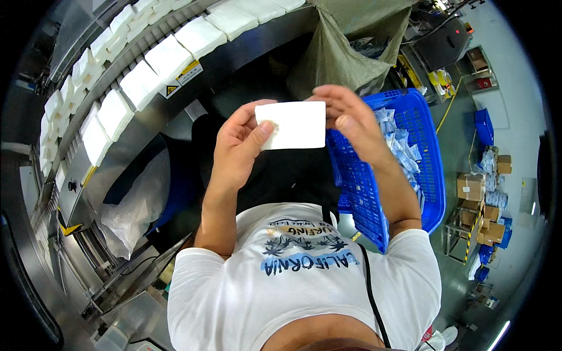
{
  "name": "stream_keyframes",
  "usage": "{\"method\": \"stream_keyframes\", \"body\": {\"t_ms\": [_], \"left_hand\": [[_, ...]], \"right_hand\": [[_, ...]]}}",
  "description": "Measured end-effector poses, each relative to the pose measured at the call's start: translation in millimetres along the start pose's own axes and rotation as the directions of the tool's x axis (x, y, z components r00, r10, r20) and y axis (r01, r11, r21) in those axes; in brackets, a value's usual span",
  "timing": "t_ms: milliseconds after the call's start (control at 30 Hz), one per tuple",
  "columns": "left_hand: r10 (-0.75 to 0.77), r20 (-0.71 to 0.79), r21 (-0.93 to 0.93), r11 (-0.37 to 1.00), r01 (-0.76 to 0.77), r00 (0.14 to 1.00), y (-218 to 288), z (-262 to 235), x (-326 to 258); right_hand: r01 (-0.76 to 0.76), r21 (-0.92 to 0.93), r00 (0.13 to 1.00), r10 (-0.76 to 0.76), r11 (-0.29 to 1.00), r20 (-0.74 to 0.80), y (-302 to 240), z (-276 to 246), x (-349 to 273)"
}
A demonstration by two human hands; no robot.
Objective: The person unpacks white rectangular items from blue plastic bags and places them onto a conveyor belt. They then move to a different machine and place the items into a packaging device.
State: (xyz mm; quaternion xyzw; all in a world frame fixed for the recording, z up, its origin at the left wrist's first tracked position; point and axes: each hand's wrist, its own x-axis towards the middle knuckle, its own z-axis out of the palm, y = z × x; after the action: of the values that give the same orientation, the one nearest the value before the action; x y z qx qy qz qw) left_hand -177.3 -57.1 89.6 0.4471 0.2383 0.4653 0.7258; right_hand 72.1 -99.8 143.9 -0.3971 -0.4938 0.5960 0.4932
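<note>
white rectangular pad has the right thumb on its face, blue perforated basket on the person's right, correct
Not quite: the head view shows the left thumb on the white rectangular pad; the blue perforated basket is on the person's right.

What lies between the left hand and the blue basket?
In the head view, the white pad and right hand lie between the left hand and blue basket.
</note>
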Motion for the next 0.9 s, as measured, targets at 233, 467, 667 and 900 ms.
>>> {"method": "stream_keyframes", "body": {"t_ms": [233,467,667,900], "left_hand": [[-0.071,-0.139,-0.072,0.996,0.061,0.988,0,-21,0],[0.112,-0.381,0.026,0.994,-0.110,0.918,17,-40,-3],[0.263,-0.465,0.092,0.964,-0.249,0.845,50,-59,-6],[0.047,-0.427,-0.016,0.998,-0.059,0.903,15,-73,-46]], "right_hand": [[-0.042,-0.112,0.992,0.028,0.993,-0.122,31,27,32],[-0.083,-0.106,0.996,0.085,0.991,0.013,28,58,88],[-0.058,-0.318,0.989,0.097,0.946,0.108,-20,67,192],[-0.003,-0.417,0.986,0.071,0.909,0.149,-29,98,353]]}}
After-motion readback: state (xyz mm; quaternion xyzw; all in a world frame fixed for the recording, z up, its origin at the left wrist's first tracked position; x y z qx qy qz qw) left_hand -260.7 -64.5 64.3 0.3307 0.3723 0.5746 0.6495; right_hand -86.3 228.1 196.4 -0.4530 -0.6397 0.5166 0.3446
